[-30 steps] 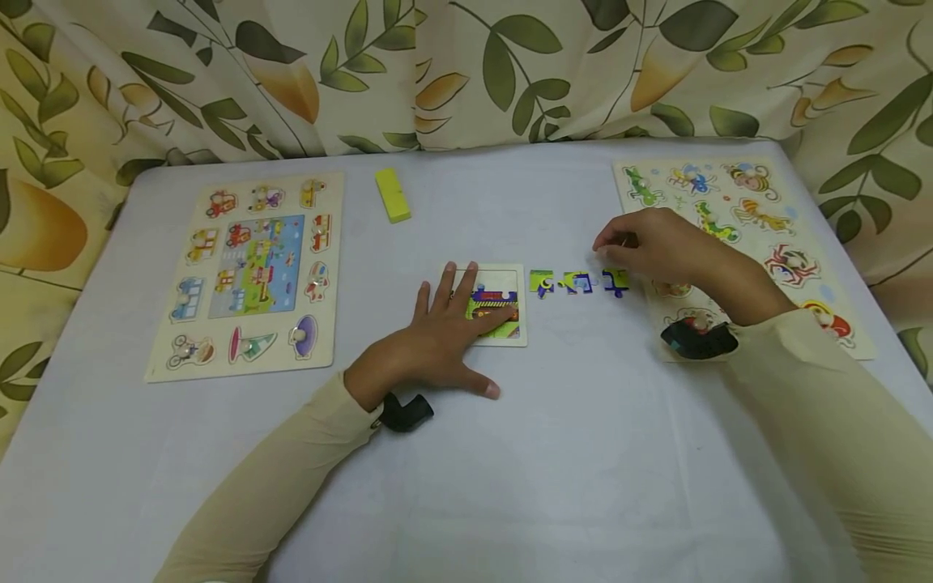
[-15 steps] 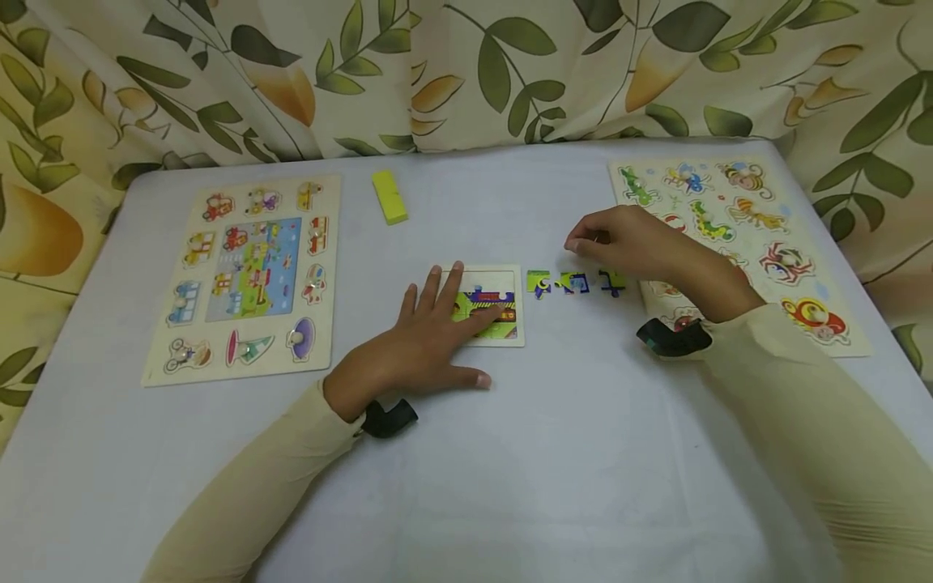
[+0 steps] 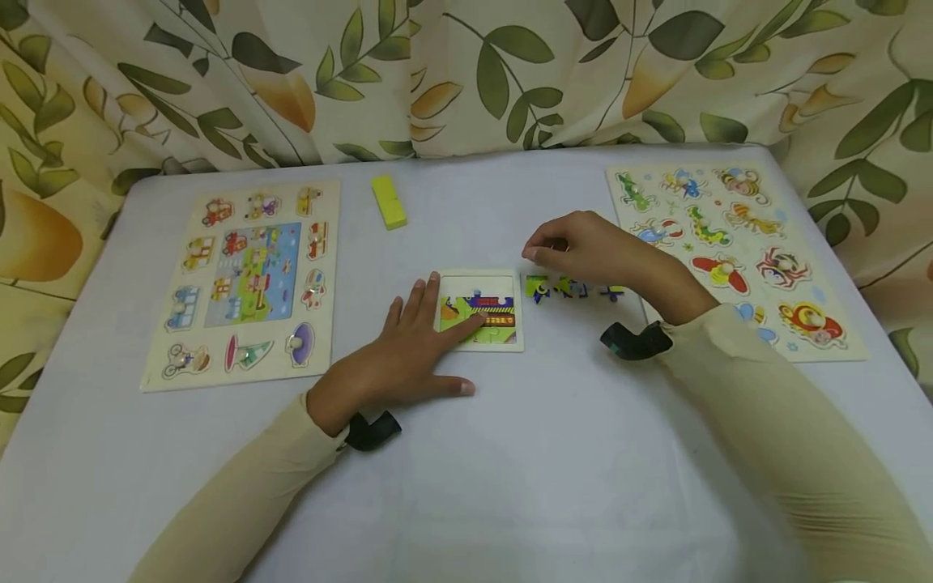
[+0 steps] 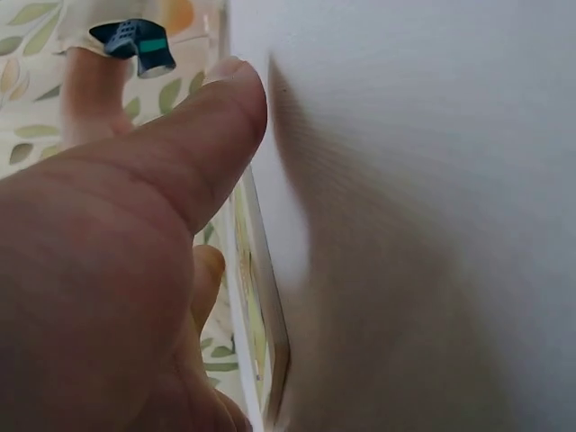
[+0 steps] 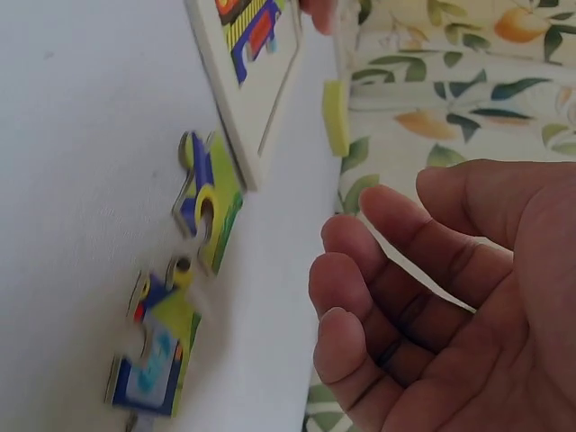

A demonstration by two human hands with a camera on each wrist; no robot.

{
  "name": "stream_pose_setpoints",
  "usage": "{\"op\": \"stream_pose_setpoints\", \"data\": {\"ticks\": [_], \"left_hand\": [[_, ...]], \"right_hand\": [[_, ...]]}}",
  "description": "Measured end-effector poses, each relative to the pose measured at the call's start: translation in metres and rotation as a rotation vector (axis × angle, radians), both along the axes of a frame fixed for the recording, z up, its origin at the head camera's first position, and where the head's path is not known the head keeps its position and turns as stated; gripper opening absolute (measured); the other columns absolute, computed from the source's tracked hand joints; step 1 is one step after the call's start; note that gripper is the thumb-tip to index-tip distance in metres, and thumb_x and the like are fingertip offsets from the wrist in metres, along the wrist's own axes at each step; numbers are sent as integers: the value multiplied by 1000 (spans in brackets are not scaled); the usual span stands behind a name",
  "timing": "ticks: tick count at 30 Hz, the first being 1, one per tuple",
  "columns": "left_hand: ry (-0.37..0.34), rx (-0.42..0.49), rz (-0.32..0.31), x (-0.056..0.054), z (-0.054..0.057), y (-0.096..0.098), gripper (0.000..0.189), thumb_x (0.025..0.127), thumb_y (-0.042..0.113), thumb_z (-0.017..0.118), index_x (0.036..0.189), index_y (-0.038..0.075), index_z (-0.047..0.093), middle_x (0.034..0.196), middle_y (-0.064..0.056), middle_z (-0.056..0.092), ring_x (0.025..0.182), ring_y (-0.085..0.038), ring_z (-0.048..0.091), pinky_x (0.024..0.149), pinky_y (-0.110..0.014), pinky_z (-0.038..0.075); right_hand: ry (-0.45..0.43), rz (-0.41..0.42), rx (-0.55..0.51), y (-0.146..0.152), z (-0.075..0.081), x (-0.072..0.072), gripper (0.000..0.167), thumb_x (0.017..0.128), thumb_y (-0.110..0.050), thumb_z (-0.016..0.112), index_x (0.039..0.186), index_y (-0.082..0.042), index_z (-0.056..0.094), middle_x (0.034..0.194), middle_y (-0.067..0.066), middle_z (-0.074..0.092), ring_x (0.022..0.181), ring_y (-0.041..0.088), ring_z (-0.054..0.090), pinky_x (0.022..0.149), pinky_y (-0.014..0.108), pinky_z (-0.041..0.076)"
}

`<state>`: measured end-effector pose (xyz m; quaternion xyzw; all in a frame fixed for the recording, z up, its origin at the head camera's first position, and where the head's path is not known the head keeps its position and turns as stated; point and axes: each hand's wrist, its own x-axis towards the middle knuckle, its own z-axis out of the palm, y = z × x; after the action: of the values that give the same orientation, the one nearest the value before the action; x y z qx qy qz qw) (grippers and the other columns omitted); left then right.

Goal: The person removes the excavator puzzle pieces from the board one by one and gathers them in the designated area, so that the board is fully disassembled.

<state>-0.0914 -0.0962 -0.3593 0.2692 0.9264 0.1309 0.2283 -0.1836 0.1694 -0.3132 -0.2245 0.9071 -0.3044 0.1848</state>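
Observation:
My left hand point(image 3: 408, 348) lies spread at the left side of a small jigsaw puzzle tray point(image 3: 518, 324), its index finger across the picture. Joined pieces with a colourful vehicle picture fill the tray's lower part; the upper part is bare. To the tray's right lie loose jigsaw pieces: a left one point(image 3: 536, 287), a middle one point(image 3: 576, 289) and a right one point(image 3: 611, 293). Above them hovers my right hand point(image 3: 598, 249), fingers loosely bent. In the right wrist view nothing lies between its thumb and fingers, and two pieces point(image 5: 216, 225) show below the tray corner.
A peg puzzle board point(image 3: 164, 348) with vehicles lies at the left. Another board point(image 3: 838, 267) with insects and similar animals lies at the right, partly under the right arm. A yellow block point(image 3: 389, 202) rests behind the tray, before the leaf-patterned curtain point(image 3: 496, 89).
My right hand has moved left over the loose pieces, from the right one towards the tray. My left hand has slid left and a little down, uncovering more of the puzzle.

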Motion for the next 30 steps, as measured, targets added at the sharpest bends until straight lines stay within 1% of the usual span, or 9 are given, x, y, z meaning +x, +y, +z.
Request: {"op": "stream_pose_setpoints", "data": {"ticks": [6,14,17,20,24,28,30], "left_hand": [[27,-35,-18,2,-1,-4,86,83,69,59,154,43,18,156,-22,-22,143,-39,-19,111,-58,-5],[12,-39,-37,-1,-2,-3,85,84,69,58,154,41,18,156,-20,-24,142,-37,-22,111,-58,-7],[9,-43,-45,-3,-3,-2,86,84,69,57,154,41,16,156,-20,-25,142,-37,-23,111,-59,-8],[-8,-42,-42,-3,-4,-1,87,84,69,58,154,42,13,156,-18,-27,141,-36,-26,110,-59,-10],[-29,-49,-38,-5,-4,-2,88,84,68,58,154,42,12,155,-17,-29,140,-35,-28,109,-59,-11],[-37,-38,-42,-5,-3,-3,86,85,68,57,154,41,14,155,-17,-29,140,-35,-28,109,-59,-12],[-41,-27,-43,-5,-2,-4,85,85,67,57,154,40,15,155,-17,-29,140,-35,-28,109,-58,-12]], "right_hand": [[17,79,-26,-21,-5,-2,21,99,-18,57,104,-4,73,95,7,69,83,21,54,76,37,44],[1,145,-37,-39,-8,-1,22,99,-19,57,106,-4,72,97,5,69,88,21,56,80,38,45],[-27,147,-51,-45,-9,0,24,99,-21,57,106,-5,73,97,5,69,90,20,56,80,38,45],[-55,138,-70,-51,-11,1,26,100,-18,53,108,-5,73,102,5,69,93,19,56,82,36,46],[-79,126,-89,-58,-13,2,27,99,-15,50,109,-4,73,104,5,69,91,19,56,78,34,46],[-109,124,-101,-63,-17,2,26,99,-16,51,108,-4,73,97,5,67,85,19,55,71,32,45],[-130,132,-101,-65,-19,2,27,100,-18,50,102,-3,73,89,7,64,81,20,54,69,32,44]]}}
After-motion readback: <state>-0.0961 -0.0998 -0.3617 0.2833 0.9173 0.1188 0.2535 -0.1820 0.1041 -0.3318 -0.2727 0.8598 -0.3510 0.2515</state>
